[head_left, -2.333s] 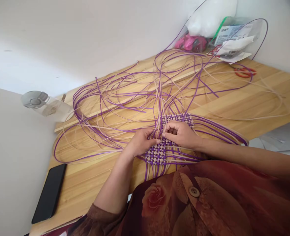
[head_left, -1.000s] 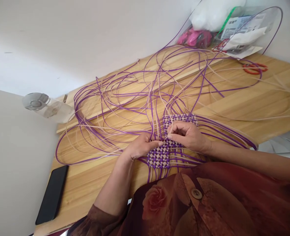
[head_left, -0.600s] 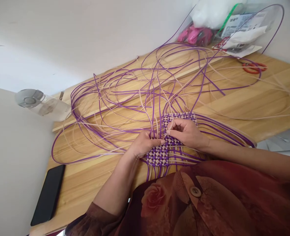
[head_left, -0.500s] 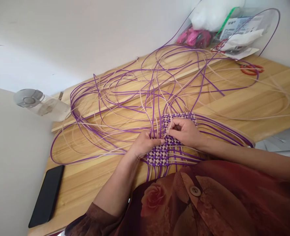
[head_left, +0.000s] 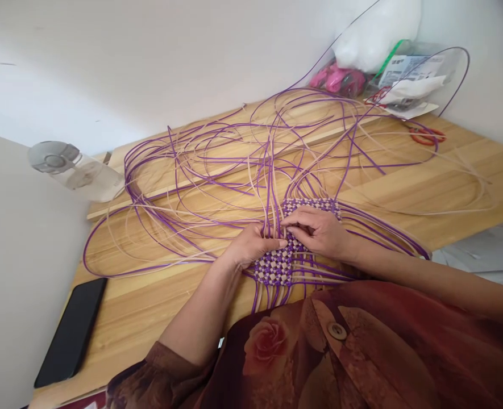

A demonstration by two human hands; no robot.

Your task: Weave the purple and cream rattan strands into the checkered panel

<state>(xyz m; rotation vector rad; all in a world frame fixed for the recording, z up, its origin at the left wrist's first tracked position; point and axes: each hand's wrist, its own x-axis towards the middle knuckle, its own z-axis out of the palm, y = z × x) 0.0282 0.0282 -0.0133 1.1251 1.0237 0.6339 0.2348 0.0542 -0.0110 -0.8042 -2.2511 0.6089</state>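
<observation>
A purple and beige woven piece (head_left: 273,268) lies at the table's near edge, with long purple and beige strands (head_left: 149,224) fanning out from its sides. My left hand (head_left: 251,245) grips its left edge, thumb on top and fingers curled underneath. My right hand (head_left: 317,230) rests over the middle of the weave, thumb and forefinger bent together around strands beside my left thumb. The exact strand between those fingertips is hard to make out. More strands run right from the weave, passing beneath my right forearm.
A black phone (head_left: 71,332) lies at the left. Behind it a clear bottle (head_left: 84,173) leans on its side. Orange-handled scissors (head_left: 425,135), a pink bundle (head_left: 339,79), a white bag (head_left: 373,37) and papers (head_left: 413,71) are at the back right.
My right hand has shifted slightly down and left, its fingers now lower over the weave. Upright strands behind my hands have drawn closer together. The view has tilted slightly.
</observation>
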